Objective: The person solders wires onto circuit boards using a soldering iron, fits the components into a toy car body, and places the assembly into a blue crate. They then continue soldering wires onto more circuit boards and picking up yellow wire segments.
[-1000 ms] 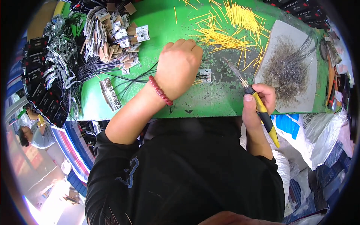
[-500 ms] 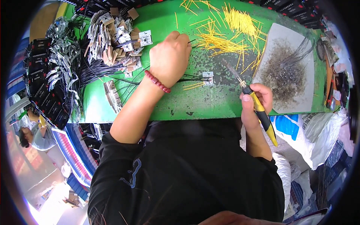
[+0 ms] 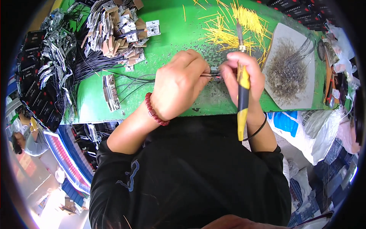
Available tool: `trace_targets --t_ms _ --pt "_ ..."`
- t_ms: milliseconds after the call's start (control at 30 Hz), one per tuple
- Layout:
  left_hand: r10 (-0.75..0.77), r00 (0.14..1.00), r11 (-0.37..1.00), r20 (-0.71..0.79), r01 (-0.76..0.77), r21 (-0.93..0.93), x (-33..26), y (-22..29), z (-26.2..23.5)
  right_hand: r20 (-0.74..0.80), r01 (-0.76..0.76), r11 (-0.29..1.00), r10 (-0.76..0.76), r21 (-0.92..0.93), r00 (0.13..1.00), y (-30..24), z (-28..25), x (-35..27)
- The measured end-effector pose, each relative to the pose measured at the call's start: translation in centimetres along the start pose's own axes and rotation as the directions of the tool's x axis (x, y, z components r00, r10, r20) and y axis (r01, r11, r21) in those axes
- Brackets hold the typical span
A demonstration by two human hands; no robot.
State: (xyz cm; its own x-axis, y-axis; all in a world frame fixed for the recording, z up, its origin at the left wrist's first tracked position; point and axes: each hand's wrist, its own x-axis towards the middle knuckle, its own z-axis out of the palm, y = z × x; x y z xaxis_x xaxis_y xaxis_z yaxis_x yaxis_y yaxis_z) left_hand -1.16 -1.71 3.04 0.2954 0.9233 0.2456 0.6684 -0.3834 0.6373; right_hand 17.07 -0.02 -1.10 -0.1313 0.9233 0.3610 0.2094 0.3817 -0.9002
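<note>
**Two hands meet over a small part at the middle of the green worktop**

The left hand [image 3: 179,86] lies knuckles-up on the worktop [image 3: 171,36], fingers curled and pressed together, their tips pinching thin wires [image 3: 207,74] that run to a small dark part [image 3: 216,74]. That part sits at the centre of the worktop, between the two hands and touching both. A red bead bracelet [image 3: 154,110] circles the left wrist.

The right hand [image 3: 244,76] is closed around a tool [image 3: 241,87] with a yellow-and-black handle. The handle juts toward 6 o'clock past the worktop's near edge, and the metal tip points toward 12 o'clock, over the yellow pieces. The right fingertips also crowd the small part; how they grip it cannot be told. A black band [image 3: 259,129] is on the right wrist.

At 12 to 1 o'clock from the hands lies a loose scatter of yellow sticks [image 3: 236,23]. At 3 o'clock, near the right hand, a pale tray [image 3: 301,97] holds a heap of fine grey wire bits. At 10 o'clock, a pile of small boards [image 3: 118,30] with black leads spreads across the worktop's far left; one long strip [image 3: 110,91] lies apart at 9 o'clock, with black wires trailing from it toward the left hand. Dark packs [image 3: 34,84] are stacked beyond the left edge. A white and blue bag [image 3: 305,126] hangs below the worktop at 4 o'clock.
</note>
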Motion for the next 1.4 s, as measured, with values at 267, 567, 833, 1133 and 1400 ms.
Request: trace_targets --t_ms 267,567,833,1133,1400 --pt "0.11 0.993 0.99 0.032 -0.113 0.08 -0.2 -0.6 0.7 0.055 -0.146 0.974 0.138 0.176 0.989 -1.1 1.1 2.1" --pt "0.088 0.995 0.996 0.04 -0.088 -0.001 -0.1 -2.0 1.0 0.011 -0.179 0.972 0.18 0.15 0.984 0.4 -2.2 -1.2" --pt "0.097 0.98 0.99 0.176 -0.113 0.084 0.1 -2.4 1.9 0.145 -0.048 0.995 0.061 -0.092 0.987 0.9 -2.0 -2.8" --pt "0.015 0.984 1.0 0.179 -0.019 0.024 0.4 -2.2 1.9 0.159 0.119 0.957 -0.079 -0.266 0.984 0.9 -1.2 -2.0" --pt "-0.033 0.976 0.999 0.215 0.039 -0.024 0.3 -1.9 2.1 0.202 0.122 0.94 -0.058 -0.317 0.978 0.5 -1.4 -2.1"
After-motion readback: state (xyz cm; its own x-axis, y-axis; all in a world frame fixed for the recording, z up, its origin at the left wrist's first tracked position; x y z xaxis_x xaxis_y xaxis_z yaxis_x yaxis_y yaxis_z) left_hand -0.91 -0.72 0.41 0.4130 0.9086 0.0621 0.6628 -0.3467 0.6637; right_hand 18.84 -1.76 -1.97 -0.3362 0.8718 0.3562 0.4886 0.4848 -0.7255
